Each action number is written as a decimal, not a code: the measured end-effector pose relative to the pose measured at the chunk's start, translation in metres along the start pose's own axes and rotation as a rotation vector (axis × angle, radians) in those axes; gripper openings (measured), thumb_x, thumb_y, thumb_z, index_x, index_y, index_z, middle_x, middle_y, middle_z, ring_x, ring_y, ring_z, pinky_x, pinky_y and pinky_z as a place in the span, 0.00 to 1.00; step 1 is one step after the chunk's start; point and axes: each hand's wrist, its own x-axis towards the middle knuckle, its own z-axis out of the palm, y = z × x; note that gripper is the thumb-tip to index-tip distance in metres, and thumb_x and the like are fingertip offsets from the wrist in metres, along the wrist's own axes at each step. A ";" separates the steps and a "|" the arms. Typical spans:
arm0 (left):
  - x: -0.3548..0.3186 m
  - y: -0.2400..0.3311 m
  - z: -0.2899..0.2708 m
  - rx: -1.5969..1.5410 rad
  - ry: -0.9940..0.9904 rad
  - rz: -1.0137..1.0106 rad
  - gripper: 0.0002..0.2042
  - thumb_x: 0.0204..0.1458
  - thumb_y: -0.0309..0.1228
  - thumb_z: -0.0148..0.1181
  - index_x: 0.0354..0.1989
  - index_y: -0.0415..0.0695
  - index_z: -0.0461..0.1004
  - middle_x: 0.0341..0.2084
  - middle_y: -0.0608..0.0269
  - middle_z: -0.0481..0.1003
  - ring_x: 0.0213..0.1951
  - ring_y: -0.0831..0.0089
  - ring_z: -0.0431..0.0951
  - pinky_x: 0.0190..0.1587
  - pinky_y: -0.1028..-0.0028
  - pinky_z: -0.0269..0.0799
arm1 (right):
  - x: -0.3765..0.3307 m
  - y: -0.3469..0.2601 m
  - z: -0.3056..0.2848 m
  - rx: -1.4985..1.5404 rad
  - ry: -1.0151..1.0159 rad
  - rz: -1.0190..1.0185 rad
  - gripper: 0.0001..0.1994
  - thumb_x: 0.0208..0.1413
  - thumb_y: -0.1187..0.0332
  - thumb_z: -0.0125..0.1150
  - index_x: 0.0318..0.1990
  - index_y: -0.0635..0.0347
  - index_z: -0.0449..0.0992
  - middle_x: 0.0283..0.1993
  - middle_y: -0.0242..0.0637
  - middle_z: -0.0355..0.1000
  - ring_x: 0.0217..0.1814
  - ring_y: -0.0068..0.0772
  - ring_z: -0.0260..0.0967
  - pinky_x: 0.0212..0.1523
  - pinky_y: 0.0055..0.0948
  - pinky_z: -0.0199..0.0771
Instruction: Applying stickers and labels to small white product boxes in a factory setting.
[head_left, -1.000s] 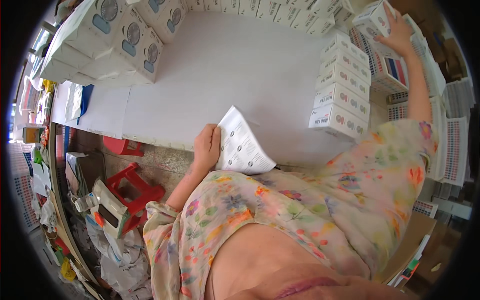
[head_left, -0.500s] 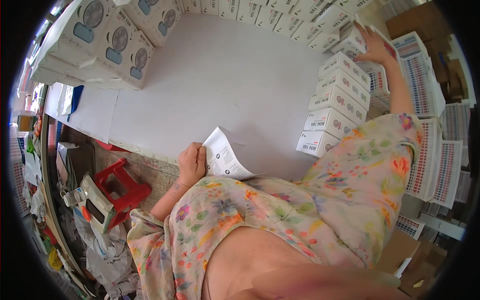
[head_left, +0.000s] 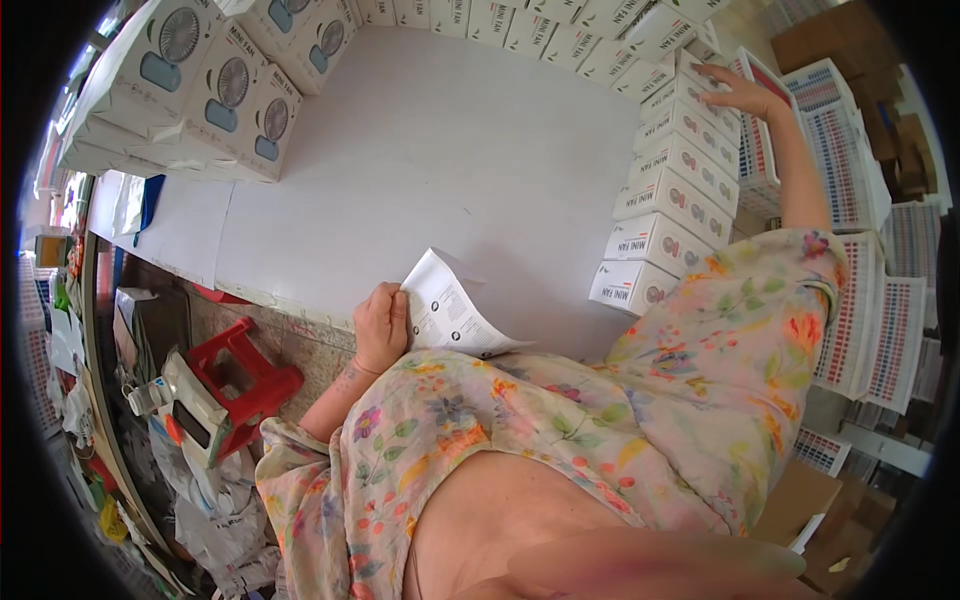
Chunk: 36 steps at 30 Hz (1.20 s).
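A white printed leaflet [head_left: 445, 312] curls up beside my body, its lower edge against my floral top. My left hand [head_left: 381, 328] is closed on its left edge, thumb and fingers pinching the paper. My right arm reaches out to the far right. There my right hand [head_left: 748, 97] has its fingers stretched and apart over the far end of a row of small white fan boxes [head_left: 672, 192]. The fingertips are at the end boxes; whether they touch is hard to tell.
Larger fan boxes [head_left: 190, 85] are stacked at the far left of the white table [head_left: 430, 150]. More white boxes [head_left: 490, 25] line the back edge. Stacks of printed trays [head_left: 838, 165] stand right of the row. A red stool [head_left: 245, 375] and plastic bags [head_left: 215, 520] are at lower left.
The box at the far end now sits in line with the row. My right hand has loosened from it, its fingers straighter. My left hand still holds the leaflet.
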 end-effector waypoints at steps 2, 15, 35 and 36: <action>0.000 0.001 0.002 0.004 0.025 0.011 0.05 0.61 0.27 0.52 0.34 0.40 0.71 0.20 0.51 0.71 0.22 0.53 0.73 0.26 0.63 0.68 | -0.003 0.007 -0.008 -0.044 0.007 0.027 0.46 0.51 0.44 0.65 0.73 0.53 0.51 0.74 0.42 0.54 0.74 0.43 0.52 0.71 0.42 0.53; 0.000 0.001 0.002 0.012 0.002 -0.033 0.06 0.61 0.28 0.52 0.34 0.40 0.72 0.21 0.50 0.73 0.23 0.51 0.74 0.27 0.61 0.69 | -0.011 -0.120 -0.087 0.128 0.876 -0.211 0.41 0.45 0.61 0.65 0.71 0.53 0.57 0.73 0.54 0.52 0.73 0.51 0.53 0.68 0.41 0.58; 0.004 -0.004 0.004 -0.068 -0.012 0.007 0.08 0.63 0.29 0.49 0.35 0.39 0.72 0.24 0.49 0.72 0.25 0.53 0.74 0.29 0.64 0.68 | -0.082 -0.061 -0.090 0.758 1.215 -0.102 0.28 0.56 0.57 0.60 0.62 0.56 0.62 0.57 0.41 0.61 0.56 0.38 0.60 0.48 0.43 0.64; 0.004 -0.005 0.003 -0.068 -0.014 0.007 0.08 0.63 0.29 0.49 0.35 0.39 0.72 0.24 0.49 0.72 0.25 0.53 0.74 0.29 0.64 0.68 | -0.098 -0.056 -0.083 0.864 1.348 -0.125 0.19 0.58 0.62 0.59 0.55 0.59 0.76 0.48 0.35 0.73 0.45 0.28 0.71 0.39 0.29 0.75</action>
